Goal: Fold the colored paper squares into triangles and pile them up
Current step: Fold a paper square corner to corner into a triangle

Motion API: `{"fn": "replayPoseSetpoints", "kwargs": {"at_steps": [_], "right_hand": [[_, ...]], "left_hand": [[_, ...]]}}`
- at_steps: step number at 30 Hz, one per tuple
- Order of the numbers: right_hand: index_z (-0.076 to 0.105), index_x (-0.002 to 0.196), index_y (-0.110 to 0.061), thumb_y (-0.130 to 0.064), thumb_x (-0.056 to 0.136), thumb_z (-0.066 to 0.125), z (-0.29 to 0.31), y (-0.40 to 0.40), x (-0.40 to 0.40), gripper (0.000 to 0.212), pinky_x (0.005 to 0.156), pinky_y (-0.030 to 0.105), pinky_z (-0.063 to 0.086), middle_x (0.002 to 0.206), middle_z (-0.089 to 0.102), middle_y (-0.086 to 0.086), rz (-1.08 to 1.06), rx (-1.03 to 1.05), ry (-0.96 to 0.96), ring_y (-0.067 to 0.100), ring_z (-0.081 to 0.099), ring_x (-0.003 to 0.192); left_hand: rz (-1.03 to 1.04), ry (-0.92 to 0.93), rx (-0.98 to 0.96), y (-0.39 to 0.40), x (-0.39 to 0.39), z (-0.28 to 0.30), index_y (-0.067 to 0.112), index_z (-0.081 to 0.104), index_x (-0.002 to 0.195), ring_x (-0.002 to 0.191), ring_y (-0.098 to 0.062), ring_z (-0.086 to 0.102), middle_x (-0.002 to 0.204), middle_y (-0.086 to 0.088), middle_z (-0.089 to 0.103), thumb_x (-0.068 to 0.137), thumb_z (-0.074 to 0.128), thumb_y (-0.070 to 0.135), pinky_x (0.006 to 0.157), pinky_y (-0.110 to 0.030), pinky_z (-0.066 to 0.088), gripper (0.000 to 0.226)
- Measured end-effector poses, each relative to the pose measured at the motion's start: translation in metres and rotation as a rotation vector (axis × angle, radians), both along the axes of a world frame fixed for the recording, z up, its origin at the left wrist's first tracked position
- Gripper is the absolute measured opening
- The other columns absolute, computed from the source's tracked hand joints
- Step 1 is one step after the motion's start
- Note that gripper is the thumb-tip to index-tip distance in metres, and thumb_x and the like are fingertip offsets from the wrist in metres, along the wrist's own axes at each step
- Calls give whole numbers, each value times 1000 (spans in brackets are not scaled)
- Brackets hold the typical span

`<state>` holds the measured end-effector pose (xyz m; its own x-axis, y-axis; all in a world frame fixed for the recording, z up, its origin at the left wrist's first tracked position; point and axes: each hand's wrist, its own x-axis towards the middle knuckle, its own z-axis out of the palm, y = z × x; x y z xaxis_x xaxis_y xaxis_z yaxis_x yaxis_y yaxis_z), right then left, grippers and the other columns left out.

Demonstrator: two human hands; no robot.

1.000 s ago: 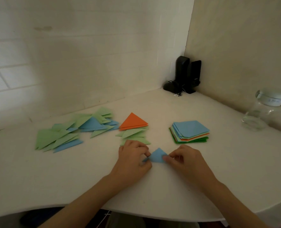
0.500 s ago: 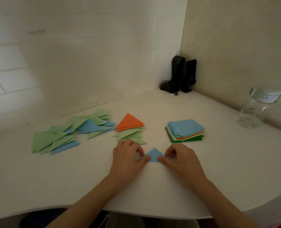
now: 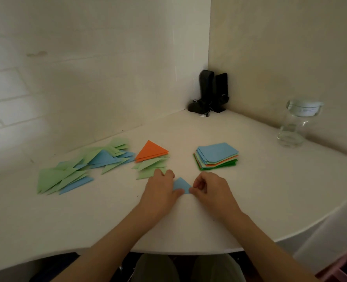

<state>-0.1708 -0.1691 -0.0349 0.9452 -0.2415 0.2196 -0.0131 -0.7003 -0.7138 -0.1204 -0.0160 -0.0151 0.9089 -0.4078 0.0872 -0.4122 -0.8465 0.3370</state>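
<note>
A small blue paper triangle (image 3: 181, 185) lies flat on the white table between my hands. My left hand (image 3: 162, 189) covers its left part, thumb pressing its lower edge. My right hand (image 3: 211, 189) pinches its right corner with curled fingers. Behind my left hand sits a pile of light green triangles topped by an orange triangle (image 3: 151, 150). A stack of unfolded squares (image 3: 217, 157), blue on top, stands behind my right hand. More green and blue triangles (image 3: 81, 167) are scattered at the left.
A glass jar (image 3: 295, 125) with a white lid stands at the right by the wall. Black speakers (image 3: 211, 92) fill the back corner. The curved table edge (image 3: 189, 251) runs close in front of me.
The blue triangle and both hands stay in the same spot on the table; my hands have closed in slightly on it. The camera view has shifted a little.
</note>
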Motion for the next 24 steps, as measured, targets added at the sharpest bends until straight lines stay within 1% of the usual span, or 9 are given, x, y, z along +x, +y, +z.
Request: {"fn": "replayPoseSetpoints", "kwargs": {"at_steps": [2,4,6,8,9,13,16,18,24], "right_hand": [[54,73,-24,-23,77,73,-1,-1,-1,19,64,20,38,80,57,-2,14,-10,0,7,48,68],[56,75,-24,-25,77,72,-1,-3,-2,16,66,21,40,82,58,-2,30,-21,-1,7,49,69],[60,79,-23,-26,78,72,3,-10,0,12,70,26,44,85,61,-4,-30,-61,-123,9,53,71],[64,88,-20,-21,78,70,7,-25,8,11,76,34,45,92,63,-2,-143,-187,-300,16,58,84],[65,95,-18,-19,79,68,9,-34,13,16,80,37,44,99,64,0,-178,-240,-317,20,59,92],[60,119,-9,-18,85,65,13,-61,40,35,97,45,41,122,62,8,-103,-341,-192,27,56,115],[53,130,-16,-32,90,58,12,-71,53,44,103,39,28,136,52,1,-75,-447,-13,19,45,127],[51,131,-23,-42,91,53,5,-73,56,44,100,37,22,138,49,-7,-82,-491,69,13,41,128],[60,121,-34,-45,91,51,-7,-73,53,32,98,38,25,131,55,-15,-114,-463,-19,9,45,123]], "left_hand": [[13,118,-79,1,7,4,20,53,116,94,-18,55,108,-2,53,82,68,38,77,-27,42,41],[-16,158,-151,3,12,5,22,58,107,83,-12,55,96,2,58,81,70,29,69,-24,43,29],[-49,134,-205,5,17,3,23,61,101,77,-9,54,92,4,61,85,64,22,64,-18,41,16],[-35,107,-273,9,25,2,24,61,100,75,-7,54,90,5,61,90,59,21,61,-10,37,11],[-12,88,-312,11,31,1,23,61,101,75,-8,54,89,5,61,91,58,21,59,-10,36,11],[100,-26,-463,25,67,11,18,62,99,75,-12,53,87,1,63,89,61,20,61,-19,36,10],[194,-85,-522,34,96,20,20,62,96,71,-10,52,83,2,63,89,62,22,63,-21,35,8],[246,-115,-513,37,113,23,19,63,97,73,-12,53,84,1,64,89,61,24,67,-23,36,10],[271,-98,-419,36,145,10,16,64,99,79,-16,55,88,-2,63,88,61,25,70,-26,38,15]]}}
